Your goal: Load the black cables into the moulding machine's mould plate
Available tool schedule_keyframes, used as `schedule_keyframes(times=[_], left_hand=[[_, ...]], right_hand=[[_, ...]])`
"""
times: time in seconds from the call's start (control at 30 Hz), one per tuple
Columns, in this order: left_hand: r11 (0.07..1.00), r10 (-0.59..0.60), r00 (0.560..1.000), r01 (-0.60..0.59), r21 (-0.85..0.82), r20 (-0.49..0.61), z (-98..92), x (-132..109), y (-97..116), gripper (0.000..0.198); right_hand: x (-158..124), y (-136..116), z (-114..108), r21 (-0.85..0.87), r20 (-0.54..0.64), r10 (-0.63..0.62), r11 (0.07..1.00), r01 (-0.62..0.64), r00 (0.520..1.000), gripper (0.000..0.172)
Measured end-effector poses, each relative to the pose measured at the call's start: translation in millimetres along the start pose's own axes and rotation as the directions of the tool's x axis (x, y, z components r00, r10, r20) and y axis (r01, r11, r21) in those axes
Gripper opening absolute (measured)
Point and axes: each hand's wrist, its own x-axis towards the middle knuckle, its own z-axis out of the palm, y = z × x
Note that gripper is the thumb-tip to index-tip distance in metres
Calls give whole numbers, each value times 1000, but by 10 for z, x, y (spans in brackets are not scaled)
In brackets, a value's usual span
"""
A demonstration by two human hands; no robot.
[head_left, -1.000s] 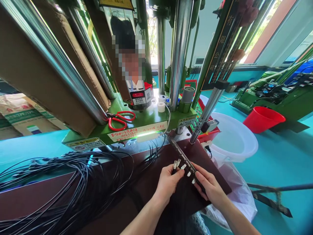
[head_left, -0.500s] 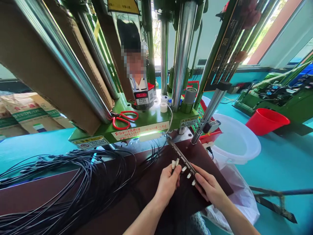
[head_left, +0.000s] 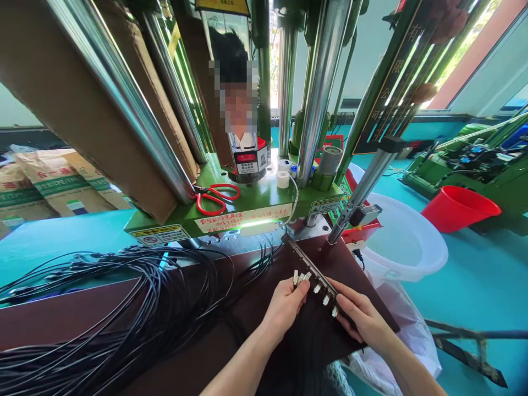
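Pinching metal plugs (head_left: 296,275) at lower centre, the left hand (head_left: 286,301) had come clear, leaving three connectors (head_left: 325,300) along the metal bar (head_left: 306,259) the right hand (head_left: 358,311) clasped.

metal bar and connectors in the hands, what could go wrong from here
The left hand pinches several metal connectors together, so one might slip out. The right hand grips the metal bar near one end, so the far end could swing. Loose black cables lie heaped left of the hands and might snag an arm.
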Motion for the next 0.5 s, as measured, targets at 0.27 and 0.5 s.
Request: schedule_keyframes(times=[0.27,0.5], left_hand=[[997,-39,998,36,66,39,-25,-46,37,61],[1000,-9,1000,9,22,25,-20,-25,-21,60]], right_hand=[[-46,-86,21,6,28,-4,1000,4,1000,80],[31,128,-39,-138,149,-29,989,50,988,66]])
